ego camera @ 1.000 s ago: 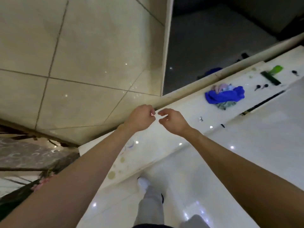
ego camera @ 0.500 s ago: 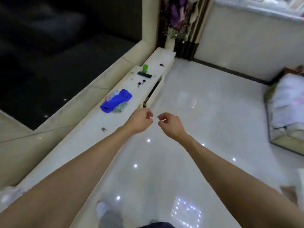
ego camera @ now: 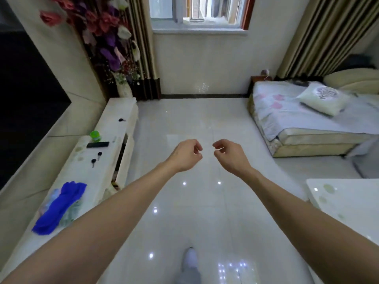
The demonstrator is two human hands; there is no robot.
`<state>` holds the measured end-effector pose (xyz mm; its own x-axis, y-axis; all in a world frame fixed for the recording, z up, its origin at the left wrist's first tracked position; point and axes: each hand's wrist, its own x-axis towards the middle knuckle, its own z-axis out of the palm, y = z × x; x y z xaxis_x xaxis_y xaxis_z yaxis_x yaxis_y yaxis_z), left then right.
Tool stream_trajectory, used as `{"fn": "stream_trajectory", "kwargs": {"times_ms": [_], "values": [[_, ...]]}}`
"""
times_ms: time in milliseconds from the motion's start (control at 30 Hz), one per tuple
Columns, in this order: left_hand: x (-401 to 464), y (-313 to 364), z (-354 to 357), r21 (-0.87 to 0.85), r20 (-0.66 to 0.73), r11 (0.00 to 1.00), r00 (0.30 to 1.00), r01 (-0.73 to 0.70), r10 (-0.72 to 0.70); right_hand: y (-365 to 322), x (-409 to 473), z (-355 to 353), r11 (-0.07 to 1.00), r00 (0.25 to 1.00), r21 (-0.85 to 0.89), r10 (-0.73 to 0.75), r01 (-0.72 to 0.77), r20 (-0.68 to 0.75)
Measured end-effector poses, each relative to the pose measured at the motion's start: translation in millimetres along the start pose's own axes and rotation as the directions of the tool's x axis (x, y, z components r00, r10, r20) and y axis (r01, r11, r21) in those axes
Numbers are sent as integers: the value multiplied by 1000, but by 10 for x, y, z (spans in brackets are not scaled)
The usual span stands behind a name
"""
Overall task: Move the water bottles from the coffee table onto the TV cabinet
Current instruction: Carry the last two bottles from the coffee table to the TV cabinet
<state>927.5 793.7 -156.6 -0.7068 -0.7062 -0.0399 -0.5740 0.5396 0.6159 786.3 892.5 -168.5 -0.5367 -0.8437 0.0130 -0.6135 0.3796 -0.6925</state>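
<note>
The glossy white floor takes up most of the view, with a bed and pillow over on the right by the striped curtains. The long white TV cabinet runs down the left side, and the corner of a white bench pokes in at lower right. Can't see any water bottles anywhere, neither on the cabinet nor on that bench corner. Both bare arms reach out over the floor. Left hand and right hand hang close together but apart, fingers loosely curled, nothing in either one. On the cabinet: a blue cloth, a black remote, a little green cup and some keys.
</note>
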Motion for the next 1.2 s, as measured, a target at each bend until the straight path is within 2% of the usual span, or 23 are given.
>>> {"fn": "stream_trajectory", "kwargs": {"times_ms": [333, 633, 767, 1000, 1200], "values": [[2372, 767, 219, -28, 146, 976, 965, -218, 220, 722, 1513, -1013, 984, 975, -55, 156, -167, -158], [3965, 1721, 894, 14, 309, 899, 857, -438, 413, 1935, 2456, -1876, 928, 880, 38, 365, -372, -304], [4758, 2075, 1196, 23, 374, 872, 813, -490, 447, 2559, 3016, -2240, 914, 849, 55, 395, -402, -352], [6145, 2766, 1668, 48, 420, 864, 795, -501, 437, 3436, 3828, -2947, 848, 789, 67, 516, -526, -333], [7197, 3497, 2380, 13, 538, 821, 696, -570, 475, 4247, 4363, -3622, 797, 727, 74, 581, -599, -367]]}}
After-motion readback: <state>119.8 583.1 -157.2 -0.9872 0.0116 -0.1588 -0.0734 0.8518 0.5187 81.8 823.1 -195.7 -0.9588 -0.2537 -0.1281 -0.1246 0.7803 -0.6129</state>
